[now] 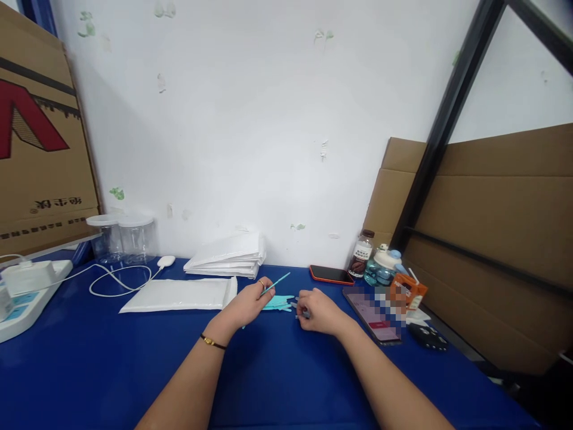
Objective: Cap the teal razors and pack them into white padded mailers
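My left hand [249,303] is closed on a thin teal stick [282,279], which slants up to the right beyond the fingertips. Its other end shows below the hand. Just right of those fingers, a small pile of teal sticks [276,303] lies on the blue table [286,382]. My right hand [319,310] is at the pile's right side, its fingers curled together in a pinch over small grey pieces [306,313]. What those fingertips hold is mostly hidden. A white padded mailer [179,295] lies flat left of my left hand.
Behind stand stacked white mailers [228,254] and a red-edged phone [331,275]. To the right are another phone [371,316], a brown-capped bottle [362,254], a blue cup [380,269], an orange carton [407,292] and a black object [427,336]. Clear jars [136,239], a cable and a power strip [36,304] sit left.
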Demonstrator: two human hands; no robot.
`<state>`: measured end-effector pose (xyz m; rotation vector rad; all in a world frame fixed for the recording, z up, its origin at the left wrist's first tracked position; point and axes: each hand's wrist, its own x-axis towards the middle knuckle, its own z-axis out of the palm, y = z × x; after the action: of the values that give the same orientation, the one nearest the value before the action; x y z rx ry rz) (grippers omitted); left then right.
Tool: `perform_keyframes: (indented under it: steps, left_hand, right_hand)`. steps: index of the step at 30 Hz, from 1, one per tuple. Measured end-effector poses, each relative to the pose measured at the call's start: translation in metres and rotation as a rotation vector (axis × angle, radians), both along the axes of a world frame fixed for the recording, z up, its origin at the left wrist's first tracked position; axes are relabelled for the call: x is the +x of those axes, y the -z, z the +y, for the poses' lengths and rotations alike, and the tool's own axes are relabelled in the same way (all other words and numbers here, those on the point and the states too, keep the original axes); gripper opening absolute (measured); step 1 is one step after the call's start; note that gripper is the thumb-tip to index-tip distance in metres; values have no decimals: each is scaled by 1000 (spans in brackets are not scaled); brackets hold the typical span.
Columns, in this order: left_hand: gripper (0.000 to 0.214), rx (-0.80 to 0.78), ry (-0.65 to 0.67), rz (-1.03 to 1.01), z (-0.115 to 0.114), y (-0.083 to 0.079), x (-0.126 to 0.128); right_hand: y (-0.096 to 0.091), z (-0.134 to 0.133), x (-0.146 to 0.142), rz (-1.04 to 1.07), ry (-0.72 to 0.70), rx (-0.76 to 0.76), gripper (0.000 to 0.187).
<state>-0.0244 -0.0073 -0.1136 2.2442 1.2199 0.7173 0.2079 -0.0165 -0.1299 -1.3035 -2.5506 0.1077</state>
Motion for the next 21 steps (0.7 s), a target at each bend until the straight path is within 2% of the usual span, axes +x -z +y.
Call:
perform_keyframes:
  steps: [2,4,7,9,16,21]
  left_hand:
    - [35,15,5,-12,0,0,0]
    - [35,15,23,7,-1,-1,-1]
    - [36,2,38,69,-1,-2,-2]
    - [36,-9,28,86,-2,-2,-2]
    - [35,-29,29,97,-3,-2,-1]
    - [33,19,66,99,-2,0,1]
  right_hand:
    - [-1,-1,-1,70,-29,-3,5]
    - [-4,0,2,236,-33,-42,5]
    - [-9,2,12,542,31,-108,16]
    - [-12,3,17,659,62,-118,23]
    - [-15,-2,10,681,17,-164,26]
    - [-13,-3,4,657,-5,-153,24]
